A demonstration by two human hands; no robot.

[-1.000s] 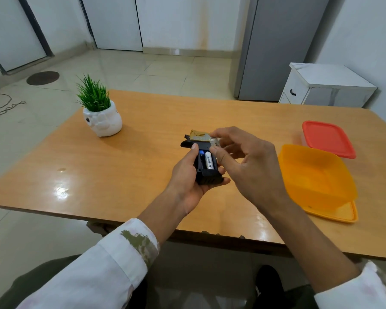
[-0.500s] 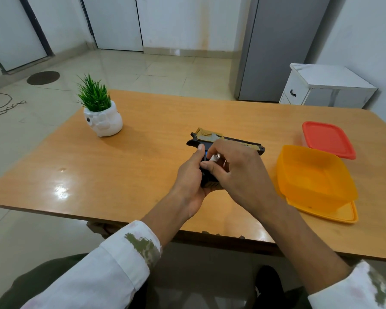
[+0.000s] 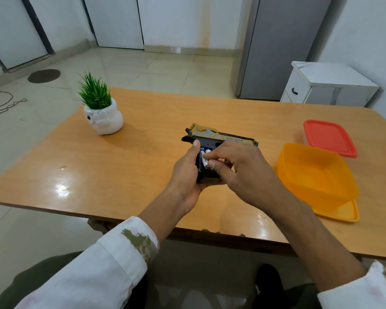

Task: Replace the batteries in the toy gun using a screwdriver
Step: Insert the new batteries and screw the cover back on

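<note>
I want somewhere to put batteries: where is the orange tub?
Head view: the orange tub stands on the table, right of the right hand, with the red-lidded box just behind it.

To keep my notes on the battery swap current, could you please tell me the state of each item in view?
toy gun: gripped by the left hand, grip compartment uncovered, batteries showing.
battery: pinched by the right hand at the compartment.
orange container: open, empty, standing on its orange lid.
red-lidded container: closed.
potted plant: upright.
</note>
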